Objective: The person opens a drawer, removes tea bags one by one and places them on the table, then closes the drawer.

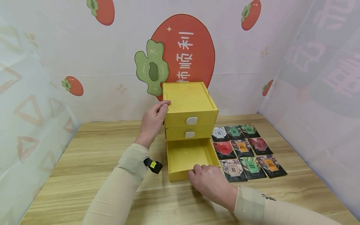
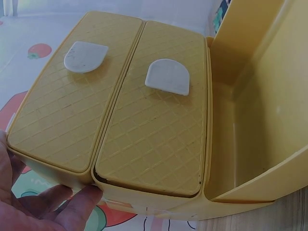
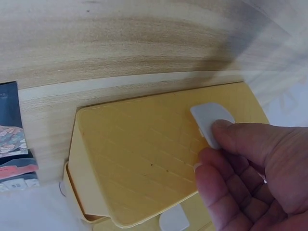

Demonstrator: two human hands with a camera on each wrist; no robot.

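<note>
A yellow drawer cabinet (image 1: pixel 191 97) with three stacked drawers stands on the table. Its bottom drawer (image 1: pixel 178 176) is pulled out and its visible inside is bare. My left hand (image 1: pixel 154 121) holds the cabinet's upper left side near the front, its fingertips (image 2: pixel 85 199) against the side wall. At the bottom drawer's front, my right hand (image 1: pixel 211 183) pinches the white pull tab (image 3: pixel 206 117) between thumb and curled fingers. In the head view that tab is hidden behind the hand. The top drawer (image 1: pixel 177 119) and middle drawer (image 1: pixel 175 134) are closed, each with a white tab.
Several dark, colourful flat packets (image 1: pixel 242 147) lie in three rows right of the cabinet. The wooden table (image 1: pixel 112 137) meets a printed backdrop (image 1: pixel 112 62) behind and at both sides. A black wrist strap device (image 1: pixel 153 165) sits at the left cuff.
</note>
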